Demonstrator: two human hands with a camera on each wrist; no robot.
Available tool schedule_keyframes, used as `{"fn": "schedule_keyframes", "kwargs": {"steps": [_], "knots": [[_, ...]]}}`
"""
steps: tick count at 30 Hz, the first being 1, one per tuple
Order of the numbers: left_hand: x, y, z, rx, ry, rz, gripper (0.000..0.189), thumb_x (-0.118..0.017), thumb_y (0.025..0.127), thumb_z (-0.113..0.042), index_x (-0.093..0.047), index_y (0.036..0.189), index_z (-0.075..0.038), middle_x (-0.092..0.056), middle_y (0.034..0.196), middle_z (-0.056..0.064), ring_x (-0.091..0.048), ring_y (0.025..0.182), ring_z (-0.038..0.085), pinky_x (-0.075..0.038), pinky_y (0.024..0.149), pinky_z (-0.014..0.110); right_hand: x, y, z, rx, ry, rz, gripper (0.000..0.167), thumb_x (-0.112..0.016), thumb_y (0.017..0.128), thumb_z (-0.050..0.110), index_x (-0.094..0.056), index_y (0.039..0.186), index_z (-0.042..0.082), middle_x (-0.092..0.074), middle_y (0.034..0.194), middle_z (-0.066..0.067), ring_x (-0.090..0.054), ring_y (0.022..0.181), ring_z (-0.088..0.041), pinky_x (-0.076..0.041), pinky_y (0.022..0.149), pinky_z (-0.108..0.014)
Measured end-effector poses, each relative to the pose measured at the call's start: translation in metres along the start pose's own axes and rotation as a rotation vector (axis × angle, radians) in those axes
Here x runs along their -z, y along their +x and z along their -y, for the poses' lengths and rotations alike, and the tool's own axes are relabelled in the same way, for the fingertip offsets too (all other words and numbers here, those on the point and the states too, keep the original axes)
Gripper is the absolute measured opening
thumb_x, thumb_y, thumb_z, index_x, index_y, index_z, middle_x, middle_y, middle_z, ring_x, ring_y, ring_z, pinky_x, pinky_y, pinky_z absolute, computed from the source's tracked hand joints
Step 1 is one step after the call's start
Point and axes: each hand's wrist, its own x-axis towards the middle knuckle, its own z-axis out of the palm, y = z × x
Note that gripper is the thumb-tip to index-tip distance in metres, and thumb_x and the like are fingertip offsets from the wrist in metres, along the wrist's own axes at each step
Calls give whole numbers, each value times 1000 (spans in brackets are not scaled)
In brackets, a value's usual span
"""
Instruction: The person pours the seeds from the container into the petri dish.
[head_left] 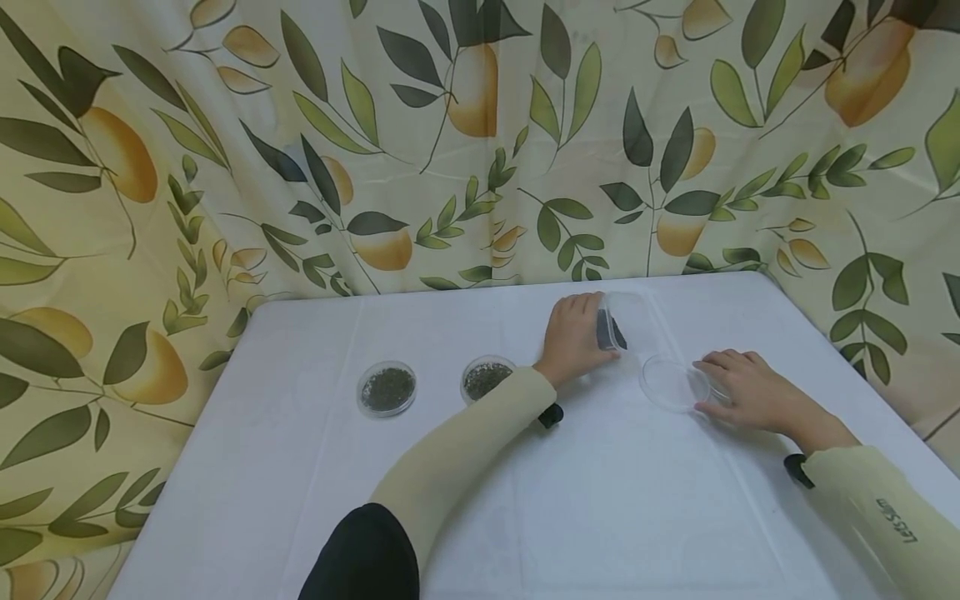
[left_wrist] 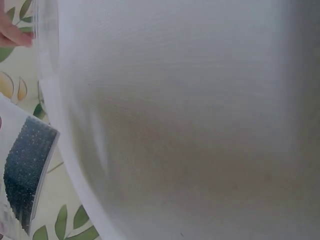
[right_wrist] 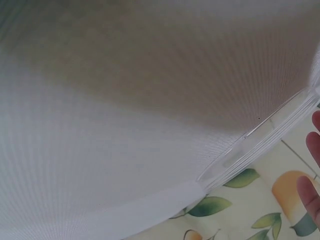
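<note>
Nearest, lower centre of the head view, I see bare white table (head_left: 615, 517) with open room toward the near edge. At right of centre my right hand (head_left: 746, 392) lies with fingers extended, touching an empty clear dish (head_left: 673, 383). Above centre, my left hand (head_left: 576, 337) grips a tilted clear container of dark grains (head_left: 611, 329). At left of centre sit two filled dishes (head_left: 387, 388), apart. Beyond the far edge hangs the leaf-print curtain (head_left: 480, 142).
</note>
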Motion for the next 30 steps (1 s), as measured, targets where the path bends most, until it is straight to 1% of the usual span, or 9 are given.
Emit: {"fn": "schedule_keyframes", "kwargs": {"steps": [6,12,16,25,30], "knots": [[0,0,-4,-2,15,12,93,-77,66,-58,-41,138,-10,-53,132,0,-47,122,15,-34,108,29,-1,0,-1,-12,21,11,64,-71,77,41,-58,121,-3,-56,120,-25,-49,113,-42,-36,93,-62],[-1,0,-5,-14,21,5,92,-76,67,-58,-42,137,-11,-53,131,-1,-47,121,14,-34,108,29,-2,3,-3,-30,26,12,76,-69,76,54,-56,122,-4,-55,121,-25,-48,114,-41,-35,93,-61],[1,-1,-7,-19,28,20,91,-75,68,-59,-41,138,-11,-53,132,-2,-47,122,14,-34,108,28,-3,6,-3,-45,12,25,81,-66,76,60,-56,123,-5,-55,121,-25,-47,115,-42,-34,93,-62],[3,-1,-11,-46,42,45,91,-74,69,-58,-39,139,-12,-50,134,-2,-44,125,14,-31,110,30,-1,7,1,-49,11,35,82,-65,75,62,-56,123,-5,-55,122,-25,-46,116,-42,-33,95,-62],[3,-1,-13,-77,63,37,89,-74,70,-56,-39,139,-13,-50,134,-2,-44,124,13,-31,110,29,-1,8,1,-56,13,47,83,-65,76,62,-56,124,-5,-55,122,-25,-46,116,-42,-33,95,-62]]}}
